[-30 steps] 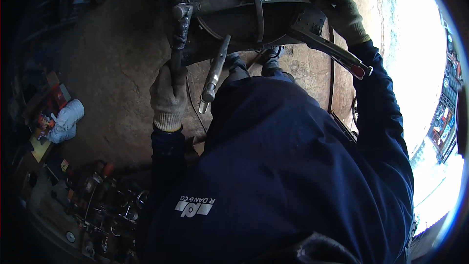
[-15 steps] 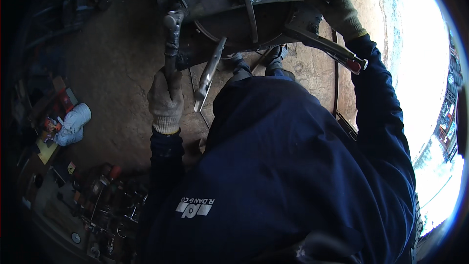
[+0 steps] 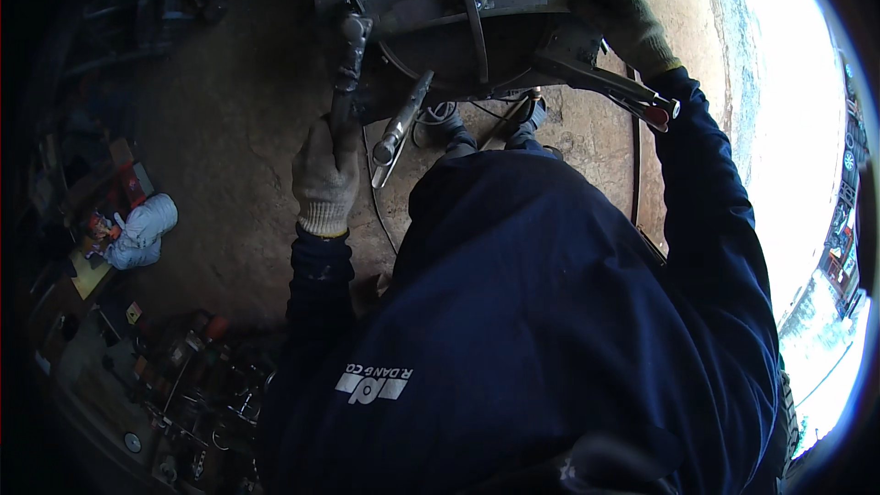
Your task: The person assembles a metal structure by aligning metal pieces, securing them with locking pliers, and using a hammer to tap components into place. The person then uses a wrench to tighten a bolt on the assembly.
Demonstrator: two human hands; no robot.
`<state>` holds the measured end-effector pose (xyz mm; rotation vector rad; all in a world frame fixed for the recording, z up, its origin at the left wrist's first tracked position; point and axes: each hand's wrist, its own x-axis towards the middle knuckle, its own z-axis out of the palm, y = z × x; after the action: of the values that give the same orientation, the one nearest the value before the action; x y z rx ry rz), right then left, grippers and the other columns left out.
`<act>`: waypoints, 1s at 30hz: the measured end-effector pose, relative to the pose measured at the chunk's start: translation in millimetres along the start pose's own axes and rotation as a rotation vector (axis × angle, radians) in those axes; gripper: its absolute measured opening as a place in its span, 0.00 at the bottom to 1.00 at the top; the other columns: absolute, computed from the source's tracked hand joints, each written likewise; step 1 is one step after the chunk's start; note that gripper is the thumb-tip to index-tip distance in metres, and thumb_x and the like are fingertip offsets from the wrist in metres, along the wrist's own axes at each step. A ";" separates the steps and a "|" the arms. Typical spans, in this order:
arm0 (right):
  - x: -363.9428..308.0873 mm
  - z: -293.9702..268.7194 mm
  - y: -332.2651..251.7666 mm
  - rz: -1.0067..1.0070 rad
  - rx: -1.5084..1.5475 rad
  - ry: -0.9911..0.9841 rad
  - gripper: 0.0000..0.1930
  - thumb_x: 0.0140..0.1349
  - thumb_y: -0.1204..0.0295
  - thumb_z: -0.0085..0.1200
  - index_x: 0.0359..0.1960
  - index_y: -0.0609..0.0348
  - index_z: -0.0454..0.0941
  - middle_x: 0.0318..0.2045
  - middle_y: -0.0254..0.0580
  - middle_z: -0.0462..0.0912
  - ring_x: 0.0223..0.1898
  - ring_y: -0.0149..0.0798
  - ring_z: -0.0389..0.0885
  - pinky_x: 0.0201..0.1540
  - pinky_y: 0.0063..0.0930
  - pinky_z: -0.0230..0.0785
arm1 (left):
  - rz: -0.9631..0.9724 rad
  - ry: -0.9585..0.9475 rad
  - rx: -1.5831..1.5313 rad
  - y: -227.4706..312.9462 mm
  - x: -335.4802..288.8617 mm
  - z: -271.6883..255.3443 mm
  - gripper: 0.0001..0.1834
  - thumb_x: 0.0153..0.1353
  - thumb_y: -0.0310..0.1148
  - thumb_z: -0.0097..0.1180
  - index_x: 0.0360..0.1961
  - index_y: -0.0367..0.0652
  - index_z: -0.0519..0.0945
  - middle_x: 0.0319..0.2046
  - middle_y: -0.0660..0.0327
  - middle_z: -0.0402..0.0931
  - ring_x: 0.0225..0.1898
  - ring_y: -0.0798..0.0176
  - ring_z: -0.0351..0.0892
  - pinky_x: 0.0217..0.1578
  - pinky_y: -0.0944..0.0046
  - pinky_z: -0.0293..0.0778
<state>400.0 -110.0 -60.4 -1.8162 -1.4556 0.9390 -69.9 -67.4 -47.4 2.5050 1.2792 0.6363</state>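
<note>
A dark metal frame with curved bars spans the top middle of the view. My left hand, in a pale knit glove, is closed round the lower end of a hammer. Its rounded metal head points away from me, beside the frame's left end. My right hand, gloved too, is wrapped over the frame's right side, its fingertips in shadow. Locking pliers jut toward me from the frame's near edge, close to the hammer. Another pair of locking pliers with a red lever sticks out below my right hand.
Below the frame, my feet stand on a stained concrete floor, with a cable near them. Tools and metal parts crowd the lower left. A white bundle lies at the left. Bright daylight fills the right side.
The frame and the hammer with my left hand appear slightly further right and higher in the view. My right hand keeps its place on the frame.
</note>
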 end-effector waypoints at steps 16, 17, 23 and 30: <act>-0.2 -2.8 10.1 -0.007 -0.019 0.062 0.17 0.69 0.59 0.60 0.56 0.47 0.83 0.48 0.39 0.87 0.50 0.35 0.84 0.56 0.30 0.75 | -0.448 -0.063 -0.349 0.6 24.6 -26.3 0.18 0.72 0.46 0.55 0.45 0.38 0.80 0.23 0.59 0.80 0.22 0.57 0.81 0.23 0.58 0.75; -1.0 -2.4 3.8 -0.007 -0.053 0.055 0.18 0.69 0.59 0.60 0.57 0.47 0.83 0.48 0.40 0.87 0.51 0.35 0.84 0.56 0.30 0.74 | -0.410 0.023 -0.432 13.5 30.4 -32.8 0.18 0.72 0.44 0.56 0.46 0.38 0.80 0.23 0.61 0.80 0.23 0.60 0.81 0.22 0.59 0.75; -6.6 -41.1 -25.7 -0.012 0.006 0.242 0.22 0.72 0.57 0.57 0.64 0.48 0.76 0.50 0.38 0.86 0.52 0.33 0.82 0.58 0.28 0.71 | -0.405 0.146 -0.658 27.6 39.5 -47.0 0.17 0.73 0.39 0.55 0.52 0.36 0.80 0.25 0.66 0.78 0.24 0.74 0.77 0.24 0.70 0.71; -92.3 -72.1 -135.7 -0.188 0.152 0.556 0.28 0.77 0.53 0.43 0.66 0.64 0.71 0.57 0.51 0.81 0.56 0.44 0.82 0.64 0.39 0.71 | -0.279 0.170 -0.693 37.9 61.5 -62.0 0.16 0.72 0.37 0.58 0.51 0.36 0.81 0.25 0.66 0.79 0.23 0.74 0.76 0.24 0.70 0.72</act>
<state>374.3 -175.8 104.3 -1.6210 -1.1413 0.3903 -41.9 -37.5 38.5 1.7107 1.1670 1.0243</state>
